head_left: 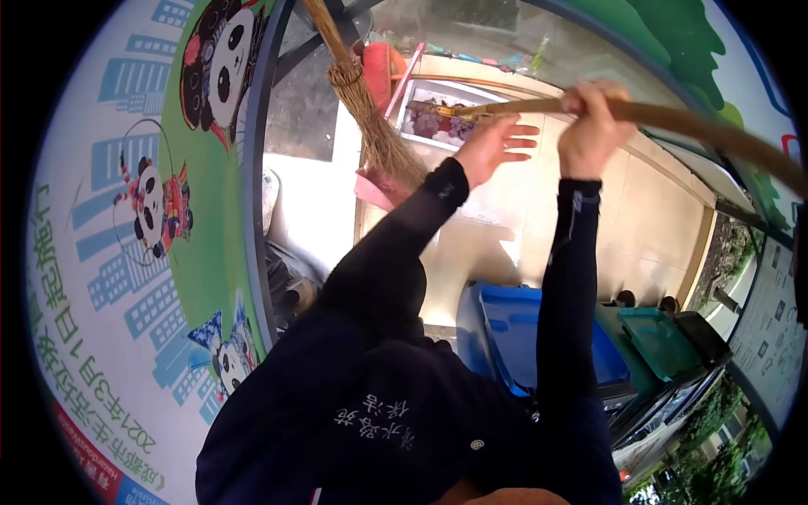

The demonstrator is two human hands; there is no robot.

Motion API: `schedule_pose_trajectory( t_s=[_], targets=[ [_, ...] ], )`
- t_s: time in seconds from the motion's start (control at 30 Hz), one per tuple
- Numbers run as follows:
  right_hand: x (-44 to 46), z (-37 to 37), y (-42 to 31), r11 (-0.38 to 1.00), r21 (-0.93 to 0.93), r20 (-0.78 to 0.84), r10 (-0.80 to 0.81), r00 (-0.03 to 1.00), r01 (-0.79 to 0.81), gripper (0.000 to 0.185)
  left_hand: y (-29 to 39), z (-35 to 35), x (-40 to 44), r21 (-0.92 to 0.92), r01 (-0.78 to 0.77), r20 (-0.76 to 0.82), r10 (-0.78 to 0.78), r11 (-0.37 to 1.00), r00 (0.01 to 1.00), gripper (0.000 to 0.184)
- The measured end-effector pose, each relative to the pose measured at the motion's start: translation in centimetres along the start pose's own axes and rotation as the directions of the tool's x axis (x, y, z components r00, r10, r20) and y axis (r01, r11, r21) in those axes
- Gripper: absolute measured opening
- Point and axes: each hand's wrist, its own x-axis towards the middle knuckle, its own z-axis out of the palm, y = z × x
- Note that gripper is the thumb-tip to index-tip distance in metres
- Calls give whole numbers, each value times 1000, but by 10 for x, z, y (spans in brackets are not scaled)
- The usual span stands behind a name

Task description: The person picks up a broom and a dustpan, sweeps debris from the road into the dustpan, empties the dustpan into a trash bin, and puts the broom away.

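Observation:
A long wooden pole (539, 106) crosses the upper right, its thin far end over a white box (429, 93) of dark reddish and pale material. My right hand (593, 126) is wrapped round the pole, slightly blurred. Just below the pole's thinner part, my left hand (495, 151) has its fingers spread and holds nothing. To the left of my left hand, a straw broom (374, 118) leans with its bristles down, beside a red object (378, 76) and a pink dustpan-like piece (373, 190).
A blue bin (513, 324) stands below my hands, with green bins (661, 341) to its right. Panels with panda drawings (185, 210) line the left side. A dark metal frame post (252, 168) rises beside them. Bags lie at the lower left.

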Motion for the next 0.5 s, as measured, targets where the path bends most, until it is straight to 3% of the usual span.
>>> schedule_pose_trajectory(
  t_s=[0.07,0.1,0.13,0.2,0.27,0.3,0.33,0.37,0.4,0.43,0.47,0.5],
  targets=[
    [19,7,63,987,-98,5,132,991,-131,18,42,-15,-16,302,-151,-181,212,941,960,43],
    [31,7,89,963,-211,34,177,984,-166,18,64,-29,-29,386,-295,-221,398,874,890,41],
    [42,6,114,925,-324,60,227,972,-196,18,90,-40,-41,565,-411,-228,614,715,756,30],
    [79,20,139,931,-296,102,253,962,-214,19,138,-62,-52,740,-625,1,929,248,371,17],
    [115,20,174,746,-660,164,251,954,-83,38,178,-89,-70,878,-429,-100,959,211,267,61],
    [121,31,175,703,-711,145,191,971,-32,43,197,-95,-66,881,-425,-101,960,208,262,61],
    [121,42,173,648,-761,132,129,983,17,48,213,-101,-59,982,-178,69,996,-56,64,53],
    [111,46,170,703,-711,133,106,985,20,46,221,-107,-55,955,129,278,958,-267,-75,46],
    [100,31,183,520,-837,133,-115,984,174,46,226,-103,-52,957,135,267,961,-255,-77,46],
    [94,23,198,569,-818,-1,-155,988,88,34,228,-96,-45,987,-108,126,990,-118,65,43],
    [68,21,175,490,-869,52,-51,997,70,50,230,-93,-41,945,-323,22,972,56,233,39],
    [43,18,175,534,-840,-34,120,992,-94,74,234,-100,-38,946,-318,16,973,61,231,39]
  ],
)
